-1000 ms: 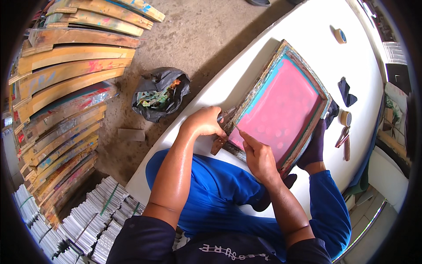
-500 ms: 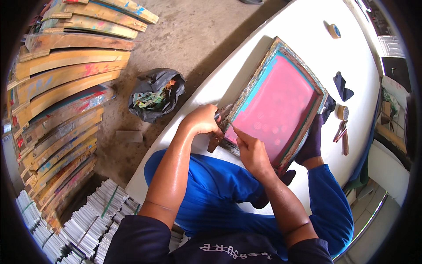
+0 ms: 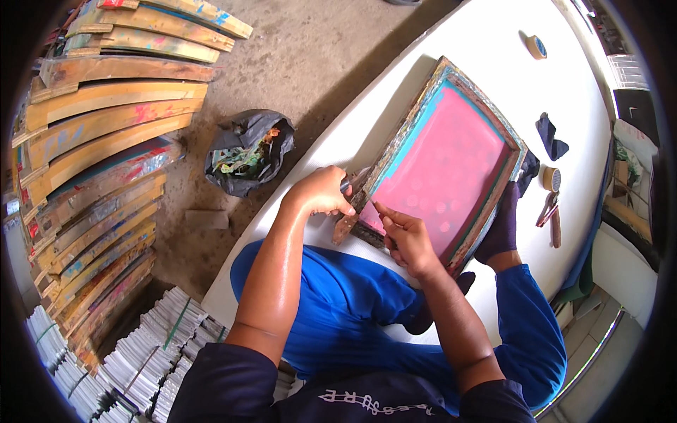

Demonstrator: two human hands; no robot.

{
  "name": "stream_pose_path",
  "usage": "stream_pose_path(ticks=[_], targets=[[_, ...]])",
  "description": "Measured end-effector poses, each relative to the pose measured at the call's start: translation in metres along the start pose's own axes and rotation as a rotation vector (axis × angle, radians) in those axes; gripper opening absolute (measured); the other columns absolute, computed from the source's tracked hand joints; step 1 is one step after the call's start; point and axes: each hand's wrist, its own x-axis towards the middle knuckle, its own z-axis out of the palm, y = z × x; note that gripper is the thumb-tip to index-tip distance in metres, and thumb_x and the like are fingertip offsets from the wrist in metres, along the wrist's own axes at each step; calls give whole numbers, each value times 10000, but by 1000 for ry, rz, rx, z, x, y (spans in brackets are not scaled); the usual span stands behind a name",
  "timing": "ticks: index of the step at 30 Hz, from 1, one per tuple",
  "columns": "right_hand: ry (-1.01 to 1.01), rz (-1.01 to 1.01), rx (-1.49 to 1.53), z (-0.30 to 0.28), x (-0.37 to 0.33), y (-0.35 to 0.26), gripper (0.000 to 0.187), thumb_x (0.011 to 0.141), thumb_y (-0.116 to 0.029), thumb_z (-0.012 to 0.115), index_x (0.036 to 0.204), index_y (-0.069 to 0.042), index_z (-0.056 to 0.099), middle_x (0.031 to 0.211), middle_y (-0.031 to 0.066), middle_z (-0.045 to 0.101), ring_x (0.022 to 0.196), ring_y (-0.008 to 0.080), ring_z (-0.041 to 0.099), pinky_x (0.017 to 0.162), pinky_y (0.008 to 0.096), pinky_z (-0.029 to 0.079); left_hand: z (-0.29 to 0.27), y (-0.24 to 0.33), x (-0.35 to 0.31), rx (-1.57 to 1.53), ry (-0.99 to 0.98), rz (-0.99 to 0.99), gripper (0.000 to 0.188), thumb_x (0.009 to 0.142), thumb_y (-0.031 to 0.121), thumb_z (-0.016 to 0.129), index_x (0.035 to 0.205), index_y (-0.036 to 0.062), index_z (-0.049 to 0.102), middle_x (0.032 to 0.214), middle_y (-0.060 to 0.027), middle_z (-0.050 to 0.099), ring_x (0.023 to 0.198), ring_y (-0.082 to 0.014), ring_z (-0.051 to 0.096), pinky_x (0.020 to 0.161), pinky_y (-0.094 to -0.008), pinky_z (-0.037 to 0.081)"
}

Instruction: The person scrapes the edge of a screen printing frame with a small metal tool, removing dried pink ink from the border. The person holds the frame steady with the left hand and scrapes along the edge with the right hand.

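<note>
Black bag (image 3: 243, 186); stacked wooden frames (image 3: 120, 92)

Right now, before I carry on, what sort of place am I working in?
Probably a screen-printing workshop: there's a pink printing screen in a worn, paint-crusted frame, more paint-marked wooden frames stacked at the left, and strapped white bundles nearby.

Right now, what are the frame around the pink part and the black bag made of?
The frame looks like wood, rough and dull: thick brownish bars crusted with maybe dried paint. The black bag is probably thin plastic, slightly shiny and crinkled.
</note>
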Motion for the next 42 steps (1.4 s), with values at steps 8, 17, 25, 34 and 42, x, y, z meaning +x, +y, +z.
stream_pose_path(ticks=[8,17,25,34,42], targets=[[-54,281,98,-6,-12,-23,358,1090,-190,524,1422,-139,648,788,88,631,550,131,549,444,261,410,-3,-7,8,-27,-55,14,420,684,124,918,975,-19,651,766,-91,700,643,-167,687,584,-312,551],[171,-368,-613,9,-21,-16,317,1030,-123,586,1325,-60,683,1170,273,708,1119,442,677,966,475,526,-3,-6,6,37,-2,46,467,629,196,949,945,-8,673,741,-121,709,649,-209,692,589,-361,532],[217,-362,-733,15,-21,-18,337,1015,-135,576,1334,-104,679,1100,277,718,1049,460,694,911,524,545,-2,-3,4,87,28,65,439,609,234,954,875,40,664,776,-74,705,699,-179,668,645,-345,517],[209,-85,-1081,48,-31,-43,462,967,-84,547,1424,-126,601,988,308,721,917,481,719,843,577,566,-3,4,-1,56,21,103,480,552,218,968,879,21,676,814,-127,731,758,-246,701,710,-381,532],[231,-308,-620,27,-16,-13,340,1027,-132,588,1346,-57,675,1162,310,694,1117,454,682,967,454,525,-1,5,-1,56,15,23,443,575,203,955,846,42,644,732,-84,686,613,-199,667,515,-362,503]])
